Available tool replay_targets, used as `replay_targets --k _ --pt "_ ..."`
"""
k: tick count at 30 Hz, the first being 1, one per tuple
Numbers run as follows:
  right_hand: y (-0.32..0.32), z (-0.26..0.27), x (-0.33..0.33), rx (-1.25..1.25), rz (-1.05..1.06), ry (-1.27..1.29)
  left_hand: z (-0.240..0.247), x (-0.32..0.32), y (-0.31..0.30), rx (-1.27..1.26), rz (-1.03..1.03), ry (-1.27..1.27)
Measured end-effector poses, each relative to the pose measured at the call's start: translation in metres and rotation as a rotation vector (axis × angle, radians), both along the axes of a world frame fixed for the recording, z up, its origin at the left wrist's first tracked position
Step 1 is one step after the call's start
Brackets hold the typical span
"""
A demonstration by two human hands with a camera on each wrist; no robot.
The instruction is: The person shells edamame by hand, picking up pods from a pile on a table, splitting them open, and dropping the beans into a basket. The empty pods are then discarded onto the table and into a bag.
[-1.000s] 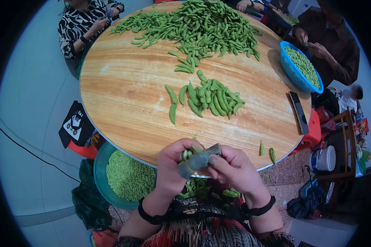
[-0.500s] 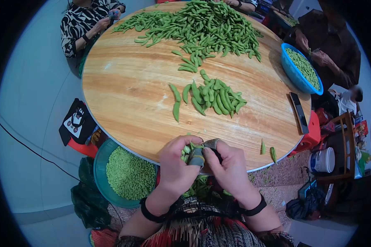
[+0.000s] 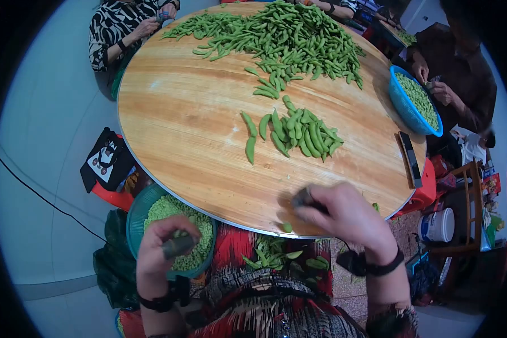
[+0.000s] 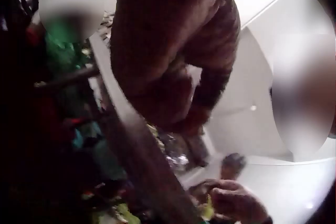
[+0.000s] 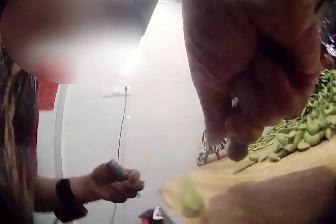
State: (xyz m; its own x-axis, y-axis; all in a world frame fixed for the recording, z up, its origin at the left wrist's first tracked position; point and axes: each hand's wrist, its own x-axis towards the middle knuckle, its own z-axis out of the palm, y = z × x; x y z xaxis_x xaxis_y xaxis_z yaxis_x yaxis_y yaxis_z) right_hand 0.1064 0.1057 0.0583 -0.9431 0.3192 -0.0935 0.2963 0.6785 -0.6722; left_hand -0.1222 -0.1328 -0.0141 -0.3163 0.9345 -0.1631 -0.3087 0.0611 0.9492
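In the head view my left hand point(image 3: 162, 245) is over the teal basket point(image 3: 134, 228) of shelled beans, its fingers curled round some green beans; a grey-green cover wraps the thumb. My right hand point(image 3: 346, 217) hovers over the table's near edge, dark covers on its thumb and a finger, which stand apart with nothing seen between them. A small green piece point(image 3: 287, 227) lies on the wood left of it. Farther back are a small group of pods point(image 3: 304, 132) and a large heap point(image 3: 298, 42). In the right wrist view the left hand point(image 5: 118, 182) is curled.
A blue basket point(image 3: 397, 96) of shelled beans and a phone point(image 3: 410, 159) are at the round table's right side. Split pods point(image 3: 273, 253) lie on my lap. Two people point(image 3: 127, 25) point(image 3: 462, 67) sit across, handling pods.
The hands were together over the table edge, holding pods and beans. Now they are apart: the left has moved down-left over the teal basket, the right has moved right over the table.
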Motion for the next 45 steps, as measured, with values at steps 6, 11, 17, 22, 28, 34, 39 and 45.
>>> replay_targets --k 6,11,17,22,28,34,39,45 --pt "0.029 -0.015 -0.094 0.603 0.028 0.043 -0.051 -0.023 -0.041 -0.708 0.110 1.292" --pt "0.028 -0.025 -0.087 0.608 0.131 0.001 -0.029 -0.025 -0.029 -0.351 0.433 0.482" --pt "-0.003 -0.009 -0.036 0.231 -0.090 0.167 0.030 0.067 0.075 0.147 0.349 0.145" --pt "-0.024 -0.006 -0.005 -0.010 -0.208 0.224 0.022 0.106 0.117 0.258 0.298 -0.326" --pt "-0.017 -0.015 0.020 -0.948 -0.273 0.164 0.013 0.109 0.121 0.232 0.182 -0.335" --pt "-0.008 -0.025 0.029 -1.326 -0.243 0.172 0.022 0.113 0.127 0.106 0.204 -0.174" --pt "-0.013 -0.028 0.028 -1.151 -0.271 0.174 0.008 0.119 0.127 0.175 0.254 0.168" --pt "-0.019 -0.025 0.031 -1.587 -0.283 0.198 0.014 0.115 0.130 0.351 0.085 -0.189"
